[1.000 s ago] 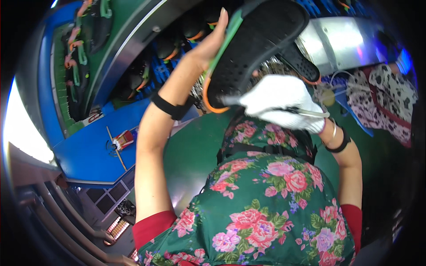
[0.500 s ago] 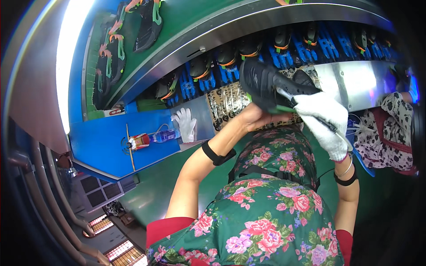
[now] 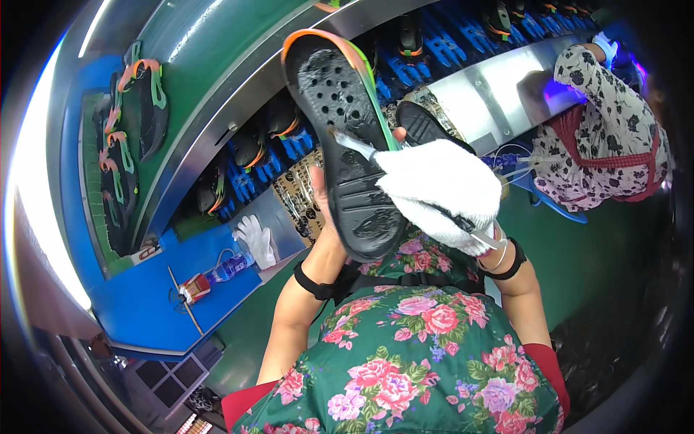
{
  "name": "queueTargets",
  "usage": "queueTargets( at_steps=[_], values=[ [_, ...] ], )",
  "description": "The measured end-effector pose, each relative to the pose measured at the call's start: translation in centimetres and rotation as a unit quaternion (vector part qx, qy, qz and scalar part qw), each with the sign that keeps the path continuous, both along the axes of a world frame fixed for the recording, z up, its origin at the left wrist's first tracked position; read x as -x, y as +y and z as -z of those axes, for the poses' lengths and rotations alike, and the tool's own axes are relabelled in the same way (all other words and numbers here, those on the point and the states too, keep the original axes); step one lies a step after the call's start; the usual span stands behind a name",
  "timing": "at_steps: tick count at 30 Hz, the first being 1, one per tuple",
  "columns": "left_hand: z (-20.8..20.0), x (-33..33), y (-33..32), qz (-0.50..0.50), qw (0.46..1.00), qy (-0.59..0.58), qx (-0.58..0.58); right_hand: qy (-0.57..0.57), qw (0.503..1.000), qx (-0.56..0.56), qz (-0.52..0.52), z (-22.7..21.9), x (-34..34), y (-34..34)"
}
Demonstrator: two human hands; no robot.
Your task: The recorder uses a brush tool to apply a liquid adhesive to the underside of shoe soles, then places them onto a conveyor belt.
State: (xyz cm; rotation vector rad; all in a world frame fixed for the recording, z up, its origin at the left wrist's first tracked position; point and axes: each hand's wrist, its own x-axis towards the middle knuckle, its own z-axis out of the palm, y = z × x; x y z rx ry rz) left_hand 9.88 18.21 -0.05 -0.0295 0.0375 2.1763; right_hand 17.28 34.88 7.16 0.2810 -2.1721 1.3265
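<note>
Gripping a black shoe sole [image 3: 347,145], left-hand fingers [image 3: 320,189] curl around it; gloved right fingers [image 3: 434,184] pinch a brush [image 3: 354,143].

- You see bright, even light; a white light strip [image 3: 32,217] glares at the left rim.
- Straight edges bow strongly toward the rim; corners fall black.
- A metal panel [image 3: 499,87] reflects violet glare upper right.
</note>
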Motion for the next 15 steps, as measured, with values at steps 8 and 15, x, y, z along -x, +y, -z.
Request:
queueTargets(
  at_steps=[8, 15],
  values=[
    [3.0, -0.8, -0.2, -0.014, 0.992, -0.108, -0.071, 0.068, 0.991, -0.112, -0.005, -1.7, 3.1, 1.0],
    [3.4, -1.4, -0.5, 0.052, 0.941, 0.054, 0.330, -0.022, 0.988, 0.122, -0.096, 0.7, 2.6, -1.2]
  ],
)
